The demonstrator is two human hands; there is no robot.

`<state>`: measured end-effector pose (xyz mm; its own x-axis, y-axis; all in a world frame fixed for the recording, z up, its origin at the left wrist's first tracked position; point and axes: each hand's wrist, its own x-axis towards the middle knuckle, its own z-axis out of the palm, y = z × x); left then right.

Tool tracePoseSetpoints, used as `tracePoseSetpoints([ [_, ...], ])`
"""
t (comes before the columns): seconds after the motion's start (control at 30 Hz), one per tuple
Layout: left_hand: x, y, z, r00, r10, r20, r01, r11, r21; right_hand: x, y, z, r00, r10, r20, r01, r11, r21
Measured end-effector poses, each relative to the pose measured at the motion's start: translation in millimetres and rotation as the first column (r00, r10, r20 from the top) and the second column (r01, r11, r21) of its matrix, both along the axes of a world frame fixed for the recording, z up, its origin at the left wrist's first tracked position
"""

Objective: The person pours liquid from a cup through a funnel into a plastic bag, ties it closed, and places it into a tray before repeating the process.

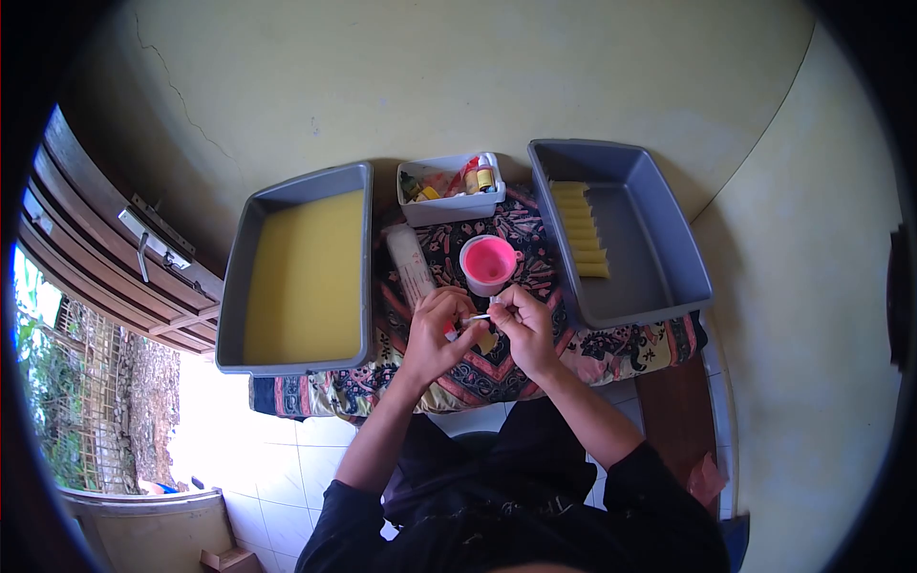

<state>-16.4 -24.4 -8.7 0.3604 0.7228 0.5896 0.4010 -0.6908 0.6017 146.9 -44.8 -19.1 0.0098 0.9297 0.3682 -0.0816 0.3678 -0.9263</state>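
Both of my hands meet over the patterned cloth, just below a white cup with a pink inside [490,260]. A thin white object [477,317] spans between the fingertips. My right hand [522,328] pinches its right end. The fingers of my left hand [444,325] are bent round its left end, and a small red item [450,331] shows at that palm. A clear plastic pack [411,264] lies behind my left hand. Beneath the hands is a small yellowish piece [487,342], partly covered.
A grey tray [367,277] with a yellow surface inside stands at left. Another grey tray [659,248] at right holds a row of yellow rolls [579,229]. A white box [454,207] of small bottles sits at the back. A wooden door [105,239] stands at far left.
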Motion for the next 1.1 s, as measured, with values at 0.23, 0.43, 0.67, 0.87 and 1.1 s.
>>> tracePoseSetpoints([
  [0.23,0,-8,-4,0.993,0.043,0.111,-0.008,0.953,-0.303,2,-4,0,0.997,-0.018,0.079,0.018,1.0,-0.002],
  [0.43,-5,-2,-9,0.999,0.035,0.01,-0.032,0.967,-0.252,2,-5,-5,0.995,-0.054,0.089,0.058,0.998,-0.036],
  [0.67,-6,13,-41,0.913,-0.022,0.408,0.266,0.791,-0.551,-5,6,-15,0.998,0.026,-0.05,-0.031,0.996,-0.086],
  [0.87,-2,16,-56,0.836,0.018,0.548,0.354,0.746,-0.564,1,6,-16,0.996,0.056,-0.067,-0.065,0.989,-0.137],
  [1.1,6,13,-51,0.789,0.067,0.611,0.386,0.719,-0.578,4,11,-16,0.995,0.073,-0.075,-0.082,0.989,-0.12],
])
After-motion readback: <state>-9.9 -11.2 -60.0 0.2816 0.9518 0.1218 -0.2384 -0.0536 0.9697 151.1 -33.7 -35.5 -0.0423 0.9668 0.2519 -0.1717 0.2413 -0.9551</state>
